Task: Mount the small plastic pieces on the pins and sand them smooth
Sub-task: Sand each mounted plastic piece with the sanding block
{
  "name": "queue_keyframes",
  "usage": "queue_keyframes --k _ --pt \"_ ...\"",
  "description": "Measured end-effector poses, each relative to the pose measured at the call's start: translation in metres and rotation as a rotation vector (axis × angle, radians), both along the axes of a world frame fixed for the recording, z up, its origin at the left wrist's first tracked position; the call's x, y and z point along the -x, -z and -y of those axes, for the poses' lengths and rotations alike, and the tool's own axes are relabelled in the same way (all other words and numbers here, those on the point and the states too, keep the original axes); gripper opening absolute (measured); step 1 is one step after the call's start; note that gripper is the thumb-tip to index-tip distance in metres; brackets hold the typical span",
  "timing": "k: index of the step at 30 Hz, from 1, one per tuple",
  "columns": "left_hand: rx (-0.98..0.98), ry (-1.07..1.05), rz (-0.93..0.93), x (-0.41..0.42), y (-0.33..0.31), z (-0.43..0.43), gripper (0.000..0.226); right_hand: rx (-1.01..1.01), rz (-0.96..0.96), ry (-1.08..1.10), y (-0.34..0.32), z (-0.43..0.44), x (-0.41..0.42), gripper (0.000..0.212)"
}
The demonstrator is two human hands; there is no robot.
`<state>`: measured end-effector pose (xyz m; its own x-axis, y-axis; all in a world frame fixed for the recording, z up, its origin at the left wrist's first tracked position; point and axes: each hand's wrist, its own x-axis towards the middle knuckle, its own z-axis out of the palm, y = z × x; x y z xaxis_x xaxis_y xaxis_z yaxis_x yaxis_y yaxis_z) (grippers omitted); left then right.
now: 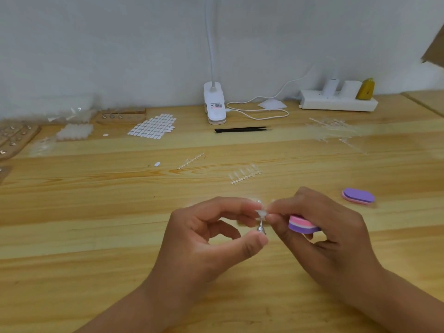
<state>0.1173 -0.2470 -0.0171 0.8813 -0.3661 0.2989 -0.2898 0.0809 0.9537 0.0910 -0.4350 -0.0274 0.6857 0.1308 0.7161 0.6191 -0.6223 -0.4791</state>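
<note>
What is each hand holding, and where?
Left hand: silver metal pin, at its base. Right hand: clear plastic piece, by its edge; pink-purple sanding block, one end.

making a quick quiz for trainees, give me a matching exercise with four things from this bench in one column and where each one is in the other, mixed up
Things
1. black tweezers
2. purple-topped sanding block
3. metal pin
4. pink-topped sanding block

Places
a. pinched in the left hand
b. held in the right hand
c. lying on the table, right of both hands
d. lying on the table in front of the clip lamp

Pairs: 1-d, 2-c, 3-a, 4-b
</note>
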Motion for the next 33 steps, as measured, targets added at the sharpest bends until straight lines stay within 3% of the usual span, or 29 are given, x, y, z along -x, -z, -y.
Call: queue_keyframes --k 7,12,15,17,19,21,25,28,31,33 --pt "0.023 -0.020 0.050 0.005 -0.001 0.000 0.027 0.011 0.003 -0.031 -0.001 -0.004 0.002 0.013" --pt "-0.008 -0.099 0.104 0.005 -0.002 0.001 0.029 -0.038 -0.180 -0.134 -0.007 0.009 0.010 0.032" --pt "-0.046 -0.145 0.143 0.005 -0.003 0.001 0.029 -0.039 -0.232 -0.109 0.001 0.013 -0.006 0.028" --pt "-0.074 -0.167 0.164 0.004 -0.004 0.001 0.029 -0.082 -0.280 -0.068 0.003 0.012 -0.013 0.039" --pt "-0.100 -0.184 0.179 0.004 -0.004 0.002 0.029 0.057 -0.197 -0.081 -0.003 0.005 -0.008 0.027" --pt "-0.117 -0.200 0.183 0.003 -0.003 0.001 0.030 0.169 -0.092 -0.101 -0.002 0.005 0.004 0.033" --pt "-0.138 -0.191 0.174 0.003 -0.004 0.001 0.029 0.107 -0.089 -0.079 0.000 -0.001 -0.003 0.035" --pt "-0.114 -0.165 0.178 0.004 -0.006 0.002 0.026 0.165 -0.216 -0.170 -0.005 -0.002 -0.011 0.075" --pt "-0.096 -0.172 0.154 0.004 -0.006 0.001 0.027 0.178 0.047 -0.030 -0.003 0.002 -0.006 0.024" --pt "-0.087 -0.194 0.128 0.002 -0.005 0.000 0.029 0.183 0.168 0.061 -0.001 0.010 -0.003 0.022"
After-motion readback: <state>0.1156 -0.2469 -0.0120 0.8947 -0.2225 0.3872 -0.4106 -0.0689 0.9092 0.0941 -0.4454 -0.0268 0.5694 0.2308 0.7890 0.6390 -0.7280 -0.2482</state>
